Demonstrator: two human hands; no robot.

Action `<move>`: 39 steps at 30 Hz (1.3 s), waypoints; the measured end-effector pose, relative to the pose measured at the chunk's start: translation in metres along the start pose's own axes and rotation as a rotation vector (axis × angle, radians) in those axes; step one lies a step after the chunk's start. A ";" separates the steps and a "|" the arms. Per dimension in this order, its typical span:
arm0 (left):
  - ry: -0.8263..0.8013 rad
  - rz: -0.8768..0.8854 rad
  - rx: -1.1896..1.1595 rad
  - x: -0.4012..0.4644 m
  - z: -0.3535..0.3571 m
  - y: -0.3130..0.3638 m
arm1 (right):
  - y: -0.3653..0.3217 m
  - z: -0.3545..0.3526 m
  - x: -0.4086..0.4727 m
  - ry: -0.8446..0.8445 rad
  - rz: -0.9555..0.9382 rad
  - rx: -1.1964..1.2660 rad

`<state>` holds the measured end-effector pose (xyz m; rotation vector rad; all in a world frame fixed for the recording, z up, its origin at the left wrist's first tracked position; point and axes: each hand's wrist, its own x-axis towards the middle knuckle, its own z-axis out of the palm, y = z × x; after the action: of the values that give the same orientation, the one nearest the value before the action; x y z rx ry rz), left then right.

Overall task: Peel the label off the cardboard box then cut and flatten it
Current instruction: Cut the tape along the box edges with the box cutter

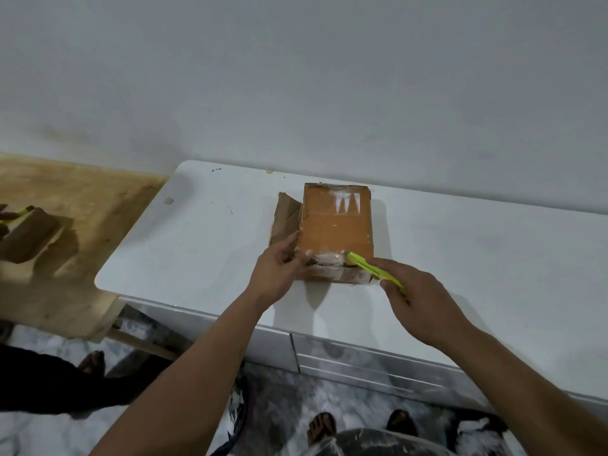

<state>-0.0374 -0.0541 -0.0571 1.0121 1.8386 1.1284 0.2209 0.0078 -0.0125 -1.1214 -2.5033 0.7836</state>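
Right hand: the right hand [424, 304] was closed round a green cutter [373, 268], its tip at the box's near top edge.
Left hand: the left hand [279, 269] braced the box's left corner, fingers curled.
Progress: label apparently gone; cutting under way, flattening left.
Box: the cardboard box [335, 230] sat mid-way on the white table [197, 251], orange top bearing white residue, one torn flap open at left.

Cardboard box [337, 230] on table [197, 251], wall behind, loose flap [285, 222] at its left, cutter [373, 269] against its near edge
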 end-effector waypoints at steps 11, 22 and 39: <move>0.016 0.006 0.031 0.001 -0.002 -0.001 | -0.024 -0.027 0.049 -0.277 -0.124 -0.250; 0.016 0.032 0.006 0.003 0.000 -0.008 | -0.030 -0.029 0.051 -0.334 -0.165 -0.352; 0.073 0.060 -0.003 0.005 0.002 -0.009 | -0.005 -0.052 0.034 -0.420 -0.040 -0.592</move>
<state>-0.0402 -0.0517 -0.0672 1.0423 1.8742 1.2184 0.2195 0.0493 0.0336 -1.1582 -3.2329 0.2778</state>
